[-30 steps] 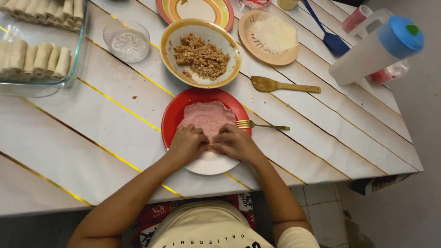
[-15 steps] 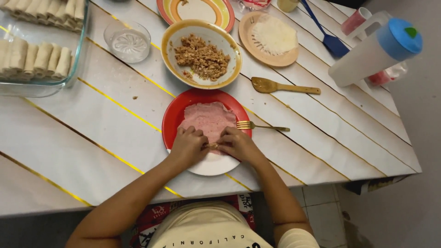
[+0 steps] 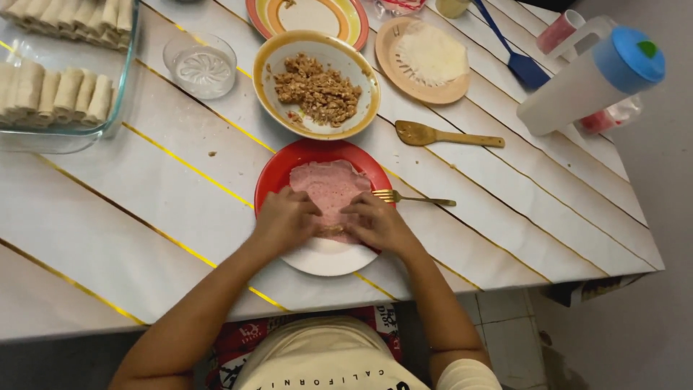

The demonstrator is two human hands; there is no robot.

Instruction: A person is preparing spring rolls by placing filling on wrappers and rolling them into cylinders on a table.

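pressing on the near edge of a thin pink slice (image 3: 328, 189), the left hand (image 3: 285, 220) and the right hand (image 3: 377, 224) lie side by side with fingers curled, fingertips pinching the soft slice where it starts to fold. the slice is round, smooth and a little wrinkled, and it lies on one red plate (image 3: 278, 173) with a white centre, on the white table (image 3: 144, 217) with thin gold lines. one metal fork (image 3: 415, 198) rests on the right rim of the plate. behind the plate stands one yellow-rimmed bowl (image 3: 357, 101) with crumbly brown filling (image 3: 317, 90). right of it lies one wooden spatula (image 3: 444, 135). further back are one small brown plate (image 3: 393, 68) with a pale round sheet, one striped plate (image 3: 346, 18), one clear glass cup (image 3: 200, 63) and one blue spatula (image 3: 516, 54). at the left, one glass dish (image 3: 123, 87) holds two rows of pale rolls (image 3: 58, 90). at the right stands one white jug (image 3: 577, 87) with a blue lid.
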